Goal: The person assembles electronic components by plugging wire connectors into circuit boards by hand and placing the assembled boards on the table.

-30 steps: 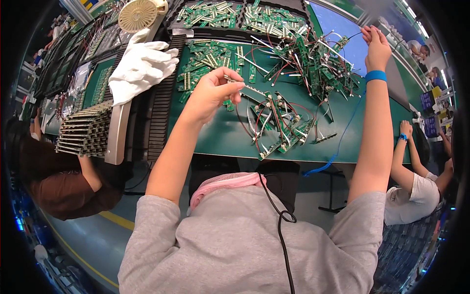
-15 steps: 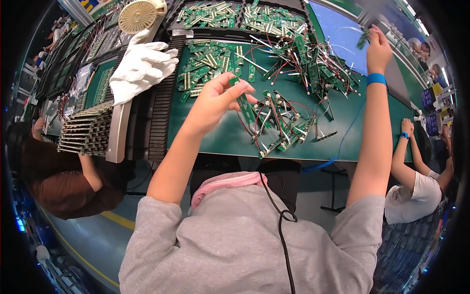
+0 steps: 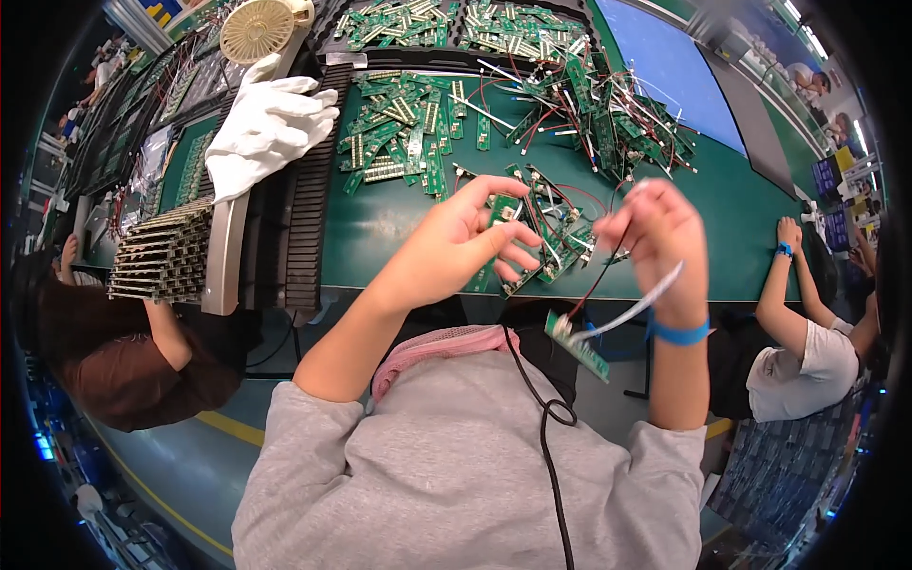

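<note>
My left hand (image 3: 446,252) has its fingers curled round a narrow green circuit board (image 3: 503,211), above a small heap of wired boards (image 3: 570,249) near the table's front edge. My right hand (image 3: 662,242), slightly blurred and with a blue band at its wrist, pinches the wires of another small circuit board (image 3: 579,350). This board dangles below the hand, past the table edge, with a white lead and a dark red wire on it. Behind the hands lies a larger tangle of wired boards (image 3: 617,119). Loose boards without wires (image 3: 399,123) are spread to its left.
Black trays of boards (image 3: 399,27) stand at the back. On the left are white gloves (image 3: 271,128), a cream fan (image 3: 258,30) and a stack of boards (image 3: 161,256) beside a black slotted rack (image 3: 302,218). A blue mat (image 3: 665,66) lies back right. People sit on both sides.
My right hand has come down and inward from the back right, now with a wired board hanging from it. My left hand has moved down and right, a board still in its fingers.
</note>
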A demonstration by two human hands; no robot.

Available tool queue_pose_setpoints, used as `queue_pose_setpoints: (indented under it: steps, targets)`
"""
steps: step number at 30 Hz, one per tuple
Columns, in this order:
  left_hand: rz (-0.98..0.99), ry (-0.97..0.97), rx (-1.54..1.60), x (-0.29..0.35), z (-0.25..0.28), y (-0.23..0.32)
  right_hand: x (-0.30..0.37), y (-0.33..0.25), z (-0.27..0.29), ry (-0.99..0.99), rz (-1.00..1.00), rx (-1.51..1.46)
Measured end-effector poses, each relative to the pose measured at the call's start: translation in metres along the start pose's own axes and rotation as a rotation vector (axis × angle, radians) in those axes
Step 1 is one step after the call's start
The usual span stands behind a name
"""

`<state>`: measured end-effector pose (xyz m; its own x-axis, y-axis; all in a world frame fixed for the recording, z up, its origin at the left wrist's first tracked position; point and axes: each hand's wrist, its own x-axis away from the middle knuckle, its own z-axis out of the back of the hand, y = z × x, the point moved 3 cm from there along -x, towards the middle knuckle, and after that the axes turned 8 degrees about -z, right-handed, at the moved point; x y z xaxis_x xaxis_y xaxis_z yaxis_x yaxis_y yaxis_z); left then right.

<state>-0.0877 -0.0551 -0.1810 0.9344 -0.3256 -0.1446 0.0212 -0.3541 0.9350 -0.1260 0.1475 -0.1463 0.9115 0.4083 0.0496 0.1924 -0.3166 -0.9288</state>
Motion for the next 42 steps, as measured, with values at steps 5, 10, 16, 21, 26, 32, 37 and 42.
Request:
queue_pose_setpoints:
  steps: [5, 10, 16, 21, 26, 32, 37, 42]
  targets:
    - [0.036, -0.113, -0.334, 0.005, -0.020, 0.004, 0.035, 0.038, -0.017, -0.029, -0.221, 0.111]
    - [0.014, -0.071, -0.368, 0.009, -0.029, -0.002, 0.040, 0.046, -0.028, 0.070, -0.083, 0.352]
    - [-0.068, -0.050, -0.609, 0.012, -0.031, -0.007, 0.041, 0.045, -0.028, 0.076, 0.033, 0.604]
    - [-0.173, -0.081, -0.847, 0.017, -0.036, -0.008, 0.043, 0.038, -0.039, 0.110, 0.107, 0.869]
    - [-0.126, -0.122, -0.947, 0.019, -0.040, -0.010, 0.045, 0.035, -0.040, 0.144, 0.196, 1.019]
    - [-0.178, -0.153, -0.999, 0.018, -0.044, -0.020, 0.046, 0.040, -0.033, 0.116, 0.204, 1.007]
    - [-0.162, -0.226, -0.921, 0.021, -0.046, -0.025, 0.048, 0.045, -0.023, 0.023, 0.206, 0.954]
    - [-0.036, -0.177, -0.863, 0.021, -0.050, -0.018, 0.048, 0.051, -0.019, 0.006, 0.193, 0.975]
